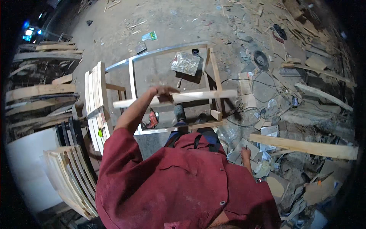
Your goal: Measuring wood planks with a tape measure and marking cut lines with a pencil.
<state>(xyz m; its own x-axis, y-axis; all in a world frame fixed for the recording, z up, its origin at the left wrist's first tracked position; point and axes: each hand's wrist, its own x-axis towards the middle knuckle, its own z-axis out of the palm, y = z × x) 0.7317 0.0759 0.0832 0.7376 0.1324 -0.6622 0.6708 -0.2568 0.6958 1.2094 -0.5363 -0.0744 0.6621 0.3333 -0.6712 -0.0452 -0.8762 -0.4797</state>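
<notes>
A pale wooden board (206, 94) lies crosswise over a rectangular wooden frame (216, 72) on the floor. My left hand (164, 93) is closed on this board at its middle. My right hand (245, 154), low at my right side, grips a small dark slim tool (246, 147); I cannot make out what it is. Beneath the board, inside the frame, lie a red power drill (151, 120) and, farther back, a speckled block (185, 63). My feet (179, 113) stand inside the frame. A stack of pale boards (97, 105) with a yellow-green item (100, 132) leans across the frame's left end.
Stacked planks (42, 91) and leaning panels (70, 173) line the left. A long board (301, 145) juts in at the right. Cables (244, 125), offcuts and debris (320, 183) cover the floor on the right. A small green packet (149, 36) lies behind the frame.
</notes>
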